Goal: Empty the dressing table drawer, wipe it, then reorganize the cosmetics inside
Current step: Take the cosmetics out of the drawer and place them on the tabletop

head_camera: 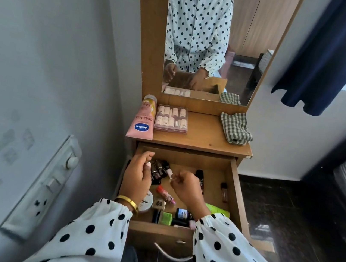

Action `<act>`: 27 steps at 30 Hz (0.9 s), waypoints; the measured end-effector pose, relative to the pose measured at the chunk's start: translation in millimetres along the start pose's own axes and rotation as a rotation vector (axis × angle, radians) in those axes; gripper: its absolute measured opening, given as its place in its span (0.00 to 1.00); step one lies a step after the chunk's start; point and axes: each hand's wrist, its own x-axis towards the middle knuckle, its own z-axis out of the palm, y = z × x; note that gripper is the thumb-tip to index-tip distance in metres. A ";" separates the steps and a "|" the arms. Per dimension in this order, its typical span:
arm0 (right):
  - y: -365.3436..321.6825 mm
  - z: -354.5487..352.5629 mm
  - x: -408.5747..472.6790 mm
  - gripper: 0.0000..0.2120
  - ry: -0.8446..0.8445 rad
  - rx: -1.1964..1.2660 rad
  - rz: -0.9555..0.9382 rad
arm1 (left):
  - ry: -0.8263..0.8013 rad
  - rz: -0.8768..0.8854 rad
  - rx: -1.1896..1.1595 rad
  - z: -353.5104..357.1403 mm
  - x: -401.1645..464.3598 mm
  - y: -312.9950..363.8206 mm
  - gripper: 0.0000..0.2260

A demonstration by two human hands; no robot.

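A wooden dressing table (202, 138) with a tall mirror (215, 36) stands against a pale wall, its drawer (235, 185) pulled fully open toward a seated person in polka-dot sleeves. On the tabletop, already out of the drawer it seems, lie a pink Vaseline lotion tube (143, 118), a clear case of small pale bottles (171, 119) just beside it, and a crumpled checked cloth (234, 127) at the far right edge.

Inside the drawer the cosmetics remain scattered: a round white tub (146, 202) near the front left, a green packet (217, 209) at the right, a dark bottle (182, 213), a red-and-pink lip tube (167, 195), and a slim dark vial (223, 191) alone by the right wall.

The left hand (137, 176), gold bangle (127, 202) at the wrist, hovers over the back left corner with fingers curled around something small and pale. The right hand (189, 189) pinches a small pink nail-polish bottle (169, 173) by its white end, though whether that is cap or base is hard to tell.

These pieces look light, hard and smooth, likely glass or glossy plastic, so apt to slip and chip. Taking each around its body rather than a loose cap appears safest; the soft tubes will give when squeezed.
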 end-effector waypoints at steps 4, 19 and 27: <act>-14.7 12.9 -2.6 0.13 -0.098 -0.097 -0.050 | -0.048 -0.104 -0.005 0.4 -8.5 -7.9 0.12; -14.1 22.9 -0.9 0.08 -0.017 0.175 -0.030 | -0.291 -0.180 0.179 4.7 -8.9 -14.6 0.16; -16.7 21.1 -3.2 0.03 -0.089 0.626 0.060 | -0.278 -0.181 0.202 3.0 -8.5 -11.2 0.15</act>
